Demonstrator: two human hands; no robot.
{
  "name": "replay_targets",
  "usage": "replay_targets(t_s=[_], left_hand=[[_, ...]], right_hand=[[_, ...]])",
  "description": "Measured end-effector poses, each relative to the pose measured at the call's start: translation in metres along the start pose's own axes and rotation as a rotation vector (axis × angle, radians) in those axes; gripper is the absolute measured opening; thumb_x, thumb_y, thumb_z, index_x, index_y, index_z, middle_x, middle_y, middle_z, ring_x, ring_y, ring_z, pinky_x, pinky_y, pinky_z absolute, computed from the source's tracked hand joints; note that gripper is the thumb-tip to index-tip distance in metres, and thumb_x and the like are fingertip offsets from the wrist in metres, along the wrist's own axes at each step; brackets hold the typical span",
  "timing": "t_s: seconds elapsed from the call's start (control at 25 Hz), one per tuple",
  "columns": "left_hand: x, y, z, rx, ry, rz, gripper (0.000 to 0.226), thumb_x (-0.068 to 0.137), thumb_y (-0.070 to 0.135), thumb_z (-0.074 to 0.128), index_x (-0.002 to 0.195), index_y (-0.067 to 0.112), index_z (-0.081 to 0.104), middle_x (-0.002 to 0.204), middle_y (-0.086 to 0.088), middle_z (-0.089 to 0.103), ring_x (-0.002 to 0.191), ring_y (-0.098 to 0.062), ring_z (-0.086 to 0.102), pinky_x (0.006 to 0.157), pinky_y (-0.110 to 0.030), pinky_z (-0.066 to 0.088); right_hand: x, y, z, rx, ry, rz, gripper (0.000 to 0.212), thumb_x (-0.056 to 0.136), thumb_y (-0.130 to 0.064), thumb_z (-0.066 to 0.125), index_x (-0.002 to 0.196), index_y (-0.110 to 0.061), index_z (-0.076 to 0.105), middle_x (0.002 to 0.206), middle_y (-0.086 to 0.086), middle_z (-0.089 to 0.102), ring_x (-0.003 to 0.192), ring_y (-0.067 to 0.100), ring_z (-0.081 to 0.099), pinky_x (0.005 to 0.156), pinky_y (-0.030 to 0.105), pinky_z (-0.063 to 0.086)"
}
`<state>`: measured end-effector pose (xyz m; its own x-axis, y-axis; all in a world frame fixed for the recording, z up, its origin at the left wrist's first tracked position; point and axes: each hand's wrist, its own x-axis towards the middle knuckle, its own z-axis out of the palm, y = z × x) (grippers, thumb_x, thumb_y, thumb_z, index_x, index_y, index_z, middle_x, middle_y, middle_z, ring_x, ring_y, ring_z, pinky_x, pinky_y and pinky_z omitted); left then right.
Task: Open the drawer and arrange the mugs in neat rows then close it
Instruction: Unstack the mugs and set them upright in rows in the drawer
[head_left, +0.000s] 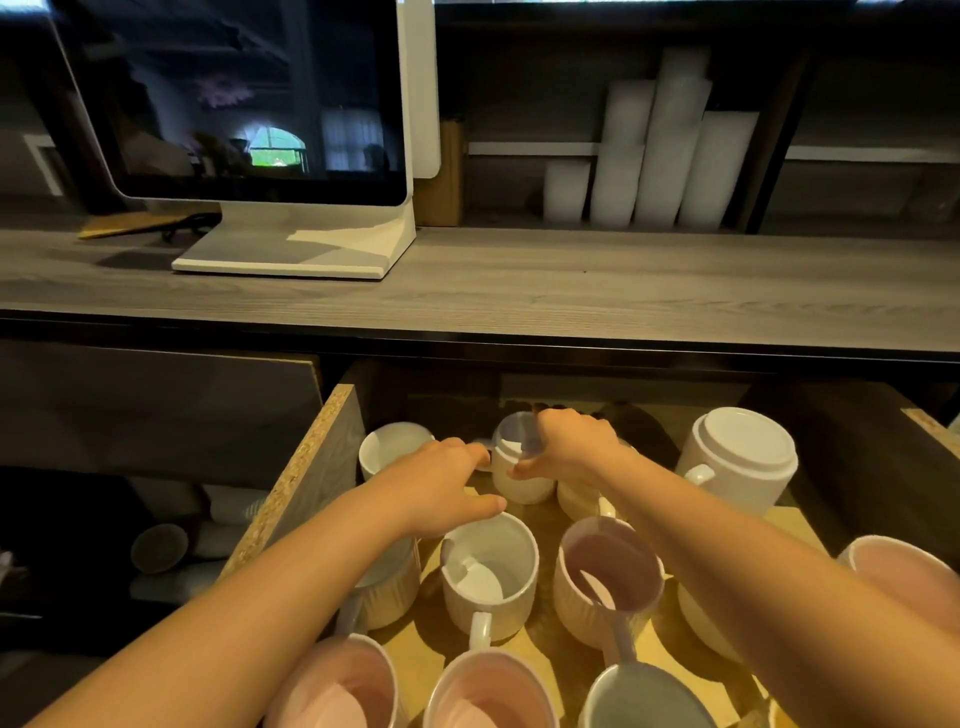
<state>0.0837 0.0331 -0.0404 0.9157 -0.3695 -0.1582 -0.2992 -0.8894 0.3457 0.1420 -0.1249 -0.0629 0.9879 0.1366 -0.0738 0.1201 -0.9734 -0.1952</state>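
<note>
Two hands, glossy mug, chipboard drawer

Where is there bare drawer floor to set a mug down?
Bare wood at the back of the drawer, between the small mug in the right hand and the upside-down white mug. The front mugs are crowded.

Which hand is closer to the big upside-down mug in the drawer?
Right. The right hand sits left of the upside-down mug, gripping a small white mug; the left hand is farther left, beyond that small mug.
</note>
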Motion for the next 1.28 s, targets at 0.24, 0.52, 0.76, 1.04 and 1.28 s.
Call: replay_targets(t_s=[0.24, 0.52, 0.76, 1.04, 1.28], left_hand=[[0.001, -0.013, -0.001, -0.010, 0.002, -0.062, 0.063, 0.088, 0.040, 0.059, 0.142, 0.024, 0.031, 0.145, -0.001, 0.039, 0.126, -0.019, 0.045, 0.097, -0.030, 0.043], [-0.004, -0.004, -0.012, -0.118, 0.175, 0.087, 0.095, 0.076, 0.040, 0.072, 0.147, 0.033, 0.009, 0.156, 0.008, 0.018, 0.141, -0.016, 0.022, 0.111, -0.036, 0.029], [-0.010, 0.030, -0.008, -0.267, 0.251, 0.328, 0.087, 0.063, 0.048, 0.078, 0.134, 0.040, 0.027, 0.131, 0.016, 0.048, 0.119, -0.006, 0.047, 0.099, -0.038, 0.046], [-0.020, 0.052, -0.002, -0.367, 0.337, 0.417, 0.085, 0.056, 0.048, 0.081, 0.128, 0.038, 0.037, 0.120, 0.019, 0.054, 0.112, -0.003, 0.052, 0.093, -0.029, 0.050], [-0.021, 0.056, -0.001, -0.707, 0.277, 0.326, 0.069, 0.059, 0.036, 0.083, 0.118, 0.034, 0.048, 0.113, 0.016, 0.058, 0.106, -0.005, 0.058, 0.083, -0.022, 0.053]], right_hand=[[-0.007, 0.000, 0.000, 0.082, 0.120, -0.003, 0.058, 0.070, -0.047, 0.074, 0.117, -0.017, 0.056, 0.102, 0.003, 0.063, 0.090, 0.018, 0.062, 0.072, 0.028, 0.055], [-0.055, 0.000, -0.041, 0.245, 0.179, -0.209, 0.082, 0.067, -0.046, 0.076, 0.137, -0.024, 0.039, 0.132, -0.001, 0.051, 0.115, 0.016, 0.050, 0.080, 0.022, 0.043], [-0.107, 0.016, -0.077, 0.220, 0.194, -0.260, 0.089, 0.060, -0.053, 0.079, 0.136, -0.030, 0.039, 0.131, -0.007, 0.050, 0.114, 0.011, 0.048, 0.084, 0.023, 0.045], [-0.134, 0.040, -0.081, 0.349, 0.145, -0.290, 0.089, 0.065, -0.049, 0.077, 0.140, -0.038, 0.030, 0.142, -0.014, 0.040, 0.126, 0.007, 0.039, 0.099, 0.024, 0.040], [-0.139, 0.061, -0.072, 0.627, -0.038, -0.345, 0.092, 0.071, -0.033, 0.077, 0.134, -0.053, 0.012, 0.124, -0.038, 0.031, 0.116, -0.007, 0.040, 0.082, 0.004, 0.040]])
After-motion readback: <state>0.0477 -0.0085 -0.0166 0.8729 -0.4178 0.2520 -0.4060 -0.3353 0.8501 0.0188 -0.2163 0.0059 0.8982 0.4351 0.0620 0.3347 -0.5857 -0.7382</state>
